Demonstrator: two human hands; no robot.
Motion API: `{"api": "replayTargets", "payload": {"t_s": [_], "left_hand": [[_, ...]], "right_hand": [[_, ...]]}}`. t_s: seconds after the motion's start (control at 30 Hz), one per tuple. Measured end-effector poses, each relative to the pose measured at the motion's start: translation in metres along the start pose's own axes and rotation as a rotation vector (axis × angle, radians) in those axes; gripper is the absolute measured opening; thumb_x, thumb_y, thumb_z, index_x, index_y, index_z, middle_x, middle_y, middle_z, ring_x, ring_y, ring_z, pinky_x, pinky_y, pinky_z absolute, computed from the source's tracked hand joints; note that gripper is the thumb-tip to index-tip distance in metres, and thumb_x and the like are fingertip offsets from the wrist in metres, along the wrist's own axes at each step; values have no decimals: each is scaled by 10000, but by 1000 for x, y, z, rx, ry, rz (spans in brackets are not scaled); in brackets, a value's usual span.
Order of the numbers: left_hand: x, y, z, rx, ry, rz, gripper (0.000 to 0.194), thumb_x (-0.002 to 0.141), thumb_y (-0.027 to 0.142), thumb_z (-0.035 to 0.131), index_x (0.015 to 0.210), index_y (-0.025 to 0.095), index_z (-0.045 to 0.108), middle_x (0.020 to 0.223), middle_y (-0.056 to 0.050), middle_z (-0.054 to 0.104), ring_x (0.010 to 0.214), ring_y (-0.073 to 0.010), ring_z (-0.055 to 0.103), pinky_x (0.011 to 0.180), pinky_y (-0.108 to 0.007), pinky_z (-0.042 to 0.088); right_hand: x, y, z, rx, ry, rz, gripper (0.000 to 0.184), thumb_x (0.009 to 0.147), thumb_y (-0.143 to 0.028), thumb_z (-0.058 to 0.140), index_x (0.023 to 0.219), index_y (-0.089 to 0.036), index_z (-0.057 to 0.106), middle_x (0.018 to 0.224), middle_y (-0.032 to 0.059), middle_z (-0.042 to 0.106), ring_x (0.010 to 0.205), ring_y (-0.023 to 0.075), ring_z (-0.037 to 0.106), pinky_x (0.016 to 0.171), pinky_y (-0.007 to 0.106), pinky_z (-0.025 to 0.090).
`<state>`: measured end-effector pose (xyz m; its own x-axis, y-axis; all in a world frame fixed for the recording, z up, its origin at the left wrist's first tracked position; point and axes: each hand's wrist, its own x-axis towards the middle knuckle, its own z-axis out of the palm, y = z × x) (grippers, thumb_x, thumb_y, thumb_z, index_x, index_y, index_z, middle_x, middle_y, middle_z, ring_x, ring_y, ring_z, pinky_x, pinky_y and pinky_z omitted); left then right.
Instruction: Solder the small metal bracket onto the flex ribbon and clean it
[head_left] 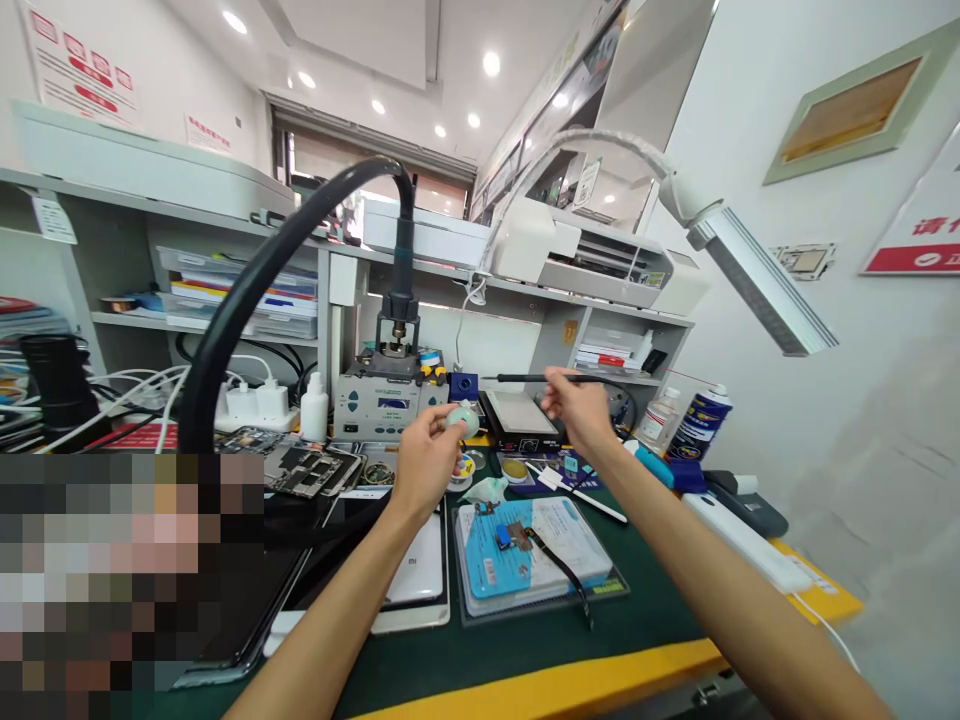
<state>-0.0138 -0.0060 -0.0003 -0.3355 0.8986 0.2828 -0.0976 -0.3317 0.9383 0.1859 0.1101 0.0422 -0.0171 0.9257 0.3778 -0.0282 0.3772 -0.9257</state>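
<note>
My left hand [429,450] pinches a small round pale-green item [466,418], possibly a spool; its kind is hard to make out. My right hand [576,408] grips a slim black soldering iron [525,378], held level with its tip pointing left, above and to the right of the green item and apart from it. Below both hands lies a blue-and-white plastic box [536,555]. On its lid rests a small flex cable [559,560] with a blue connector. A round tin of yellowish paste [514,469] stands behind the box.
A hot-air station [379,405] with a thick black hose [247,290] arching across the left stands at the back. Phone boards [315,470] and a white phone [420,565] lie left. A spray can [701,425] and bottle [660,418] stand right, under a lamp [765,275].
</note>
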Motion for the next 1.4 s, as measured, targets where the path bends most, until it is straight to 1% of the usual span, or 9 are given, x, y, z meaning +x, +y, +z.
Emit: {"api": "replayTargets", "payload": {"t_s": [0.07,0.13,0.23,0.37,0.57,0.7,0.83,1.13,1.4], "left_hand": [[0,-1,2,38,-20,-36,397,744,351,657,1081,140,659,663,16,592,514,-128,508,450,-244,447],[-1,-3,4,86,-45,-77,373,726,337,659,1046,146,676,703,-1,619,549,-140,529,472,-254,461],[-2,-6,7,168,-87,-126,352,709,325,666,1011,146,691,785,-34,664,620,-163,563,535,-280,490],[-4,-9,9,277,-176,-168,306,729,322,659,977,153,714,808,-50,702,636,-177,573,606,-315,477],[-11,-8,15,380,-312,-203,280,767,328,648,988,174,727,870,-62,744,810,-257,649,717,-362,473],[-14,-9,18,407,-342,-225,300,807,369,638,1042,202,721,973,-58,761,900,-277,676,791,-382,473],[-13,-12,17,431,-271,-226,312,823,392,621,1058,210,717,1040,-62,758,956,-289,661,796,-384,459],[-9,-13,15,246,29,-168,302,731,371,727,967,183,746,911,-58,768,879,-264,669,769,-349,478],[-6,-14,15,218,52,-191,304,704,377,741,947,195,745,914,-32,763,849,-230,644,757,-311,482]], "right_hand": [[-16,-7,-32,109,60,-26,271,958,-360,620,1145,-165,621,830,-6,627,596,99,584,518,220,505],[-32,-7,-58,196,64,-3,291,882,-391,676,1082,-181,653,645,-59,534,471,76,496,411,188,414],[-50,3,-83,265,43,93,315,723,-331,806,954,-148,694,582,-49,547,435,86,501,367,195,391],[-59,15,-97,357,61,151,282,706,-312,813,917,-170,691,536,-83,493,398,52,443,346,155,357],[-55,21,-103,401,8,260,229,726,-263,824,869,-146,688,494,-78,486,361,62,425,317,174,342],[-51,22,-105,466,9,258,203,773,-328,784,854,-181,669,465,-101,439,322,45,330,291,162,297],[-48,30,-102,491,-40,352,162,770,-270,775,781,-172,647,498,-62,524,330,53,372,292,172,318],[-55,44,-98,501,-77,456,175,763,-277,785,773,-149,665,480,-70,484,333,45,366,282,149,301],[-63,51,-91,451,-37,408,225,760,-337,802,805,-150,686,490,-69,502,325,50,391,268,152,296]]}}
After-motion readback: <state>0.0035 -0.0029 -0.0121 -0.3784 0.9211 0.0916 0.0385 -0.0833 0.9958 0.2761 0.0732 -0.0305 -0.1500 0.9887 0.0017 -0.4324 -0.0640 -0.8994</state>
